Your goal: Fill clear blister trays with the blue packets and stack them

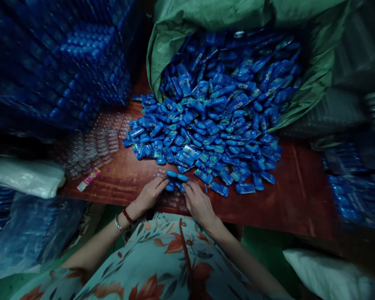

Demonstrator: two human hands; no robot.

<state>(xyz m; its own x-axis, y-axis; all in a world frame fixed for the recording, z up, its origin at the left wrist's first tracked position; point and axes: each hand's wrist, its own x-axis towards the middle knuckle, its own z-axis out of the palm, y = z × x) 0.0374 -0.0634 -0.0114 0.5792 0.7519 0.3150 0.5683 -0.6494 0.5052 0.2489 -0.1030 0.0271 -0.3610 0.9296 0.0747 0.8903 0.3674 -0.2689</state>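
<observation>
Both hands are at the table's front edge, over a clear plastic tray (175, 202) with rounded hollows. My left hand (151, 191) has its fingers closed on a blue packet (171, 173) at the tray's left side. Beside it, my right hand (198, 200) pinches another blue packet (182, 178). More blue pieces show between the hands, partly hidden by the fingers. Just beyond lies a large heap of small blue packets (206, 133), spilling out of a green sack (171, 46).
Clear empty trays (96, 146) and a pink-yellow card (89, 179) lie left on the red-brown table (293, 200). Filled blue trays (90, 54) are stacked at the back left. White bags (25, 177) and more blue packs (356, 196) stand at the sides.
</observation>
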